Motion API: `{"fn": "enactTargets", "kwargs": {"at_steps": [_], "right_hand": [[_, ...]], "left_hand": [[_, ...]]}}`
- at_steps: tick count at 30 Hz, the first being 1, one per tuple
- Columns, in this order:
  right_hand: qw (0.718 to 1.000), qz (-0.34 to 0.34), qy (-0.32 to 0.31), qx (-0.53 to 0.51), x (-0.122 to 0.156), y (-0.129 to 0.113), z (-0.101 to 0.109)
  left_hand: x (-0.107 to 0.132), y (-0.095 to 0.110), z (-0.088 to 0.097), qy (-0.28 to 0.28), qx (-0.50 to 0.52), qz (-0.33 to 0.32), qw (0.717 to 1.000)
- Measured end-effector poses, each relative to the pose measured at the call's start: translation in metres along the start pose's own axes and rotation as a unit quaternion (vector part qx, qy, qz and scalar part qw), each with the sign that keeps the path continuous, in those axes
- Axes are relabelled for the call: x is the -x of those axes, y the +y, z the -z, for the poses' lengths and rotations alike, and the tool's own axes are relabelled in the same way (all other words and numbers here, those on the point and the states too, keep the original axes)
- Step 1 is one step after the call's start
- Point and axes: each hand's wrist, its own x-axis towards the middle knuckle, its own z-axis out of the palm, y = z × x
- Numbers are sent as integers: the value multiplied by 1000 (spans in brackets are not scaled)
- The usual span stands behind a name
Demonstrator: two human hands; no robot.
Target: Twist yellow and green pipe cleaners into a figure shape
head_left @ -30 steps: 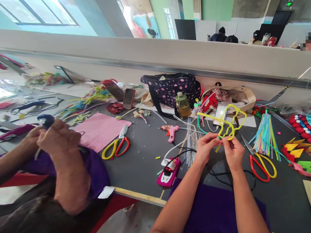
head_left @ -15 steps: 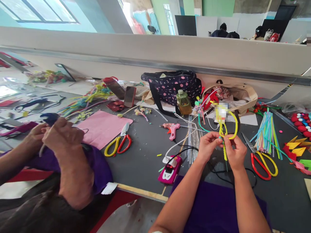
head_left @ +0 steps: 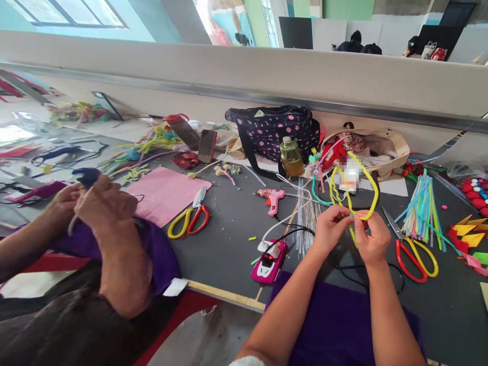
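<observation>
My left hand (head_left: 332,227) pinches yellow pipe cleaners (head_left: 376,193) between thumb and fingertips. Close beside it, my right hand (head_left: 371,236) is closed on the same fuzzy strands, the fingertips of both nearly touching. Above the hands the strands spread into a wide bend on the right and thinner, wavy lengths on the left. A short yellow end hangs below, partly hidden by my fingers. To the right of my right hand lie scissors (head_left: 410,251) with one red and one yellow handle, beside a bundle of pastel pipe cleaners (head_left: 422,211).
A pink glue gun (head_left: 273,199), a magenta power strip (head_left: 270,262) and thin wires (head_left: 305,229) lie left of my hands. Behind stand a bottle (head_left: 292,157), a dark patterned bag (head_left: 272,129) and a beige bag (head_left: 396,147). A co-worker's hands (head_left: 102,203) work at far left.
The yellow strands above my hands have spread further apart and leftward. Less of the yellow end shows below my fingers. Both hands stay close together; the view has shifted slightly.
</observation>
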Motion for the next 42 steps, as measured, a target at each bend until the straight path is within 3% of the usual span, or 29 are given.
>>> {"fn": "enactTargets", "kwargs": {"at_steps": [7,14,21,26,33,42], "right_hand": [[999,40,-11,15,-1,1,1],[998,61,-5,30,-1,-1,5],[997,74,24,23,1,-1,4],[995,91,-14,33,1,-3,4],[998,42,25,-29,-2,-11,8],[995,50,-40,-73,-6,-15,9]], "left_hand": [[0,2,5,21,-107,-107,988],[1,7,8,-24,-183,-151,971],[3,12,6,-45,-194,-161,967],[4,13,7,-59,-216,-168,960],[4,10,7,-47,-286,-172,942],[5,4,6,-67,-357,-189,913]]}}
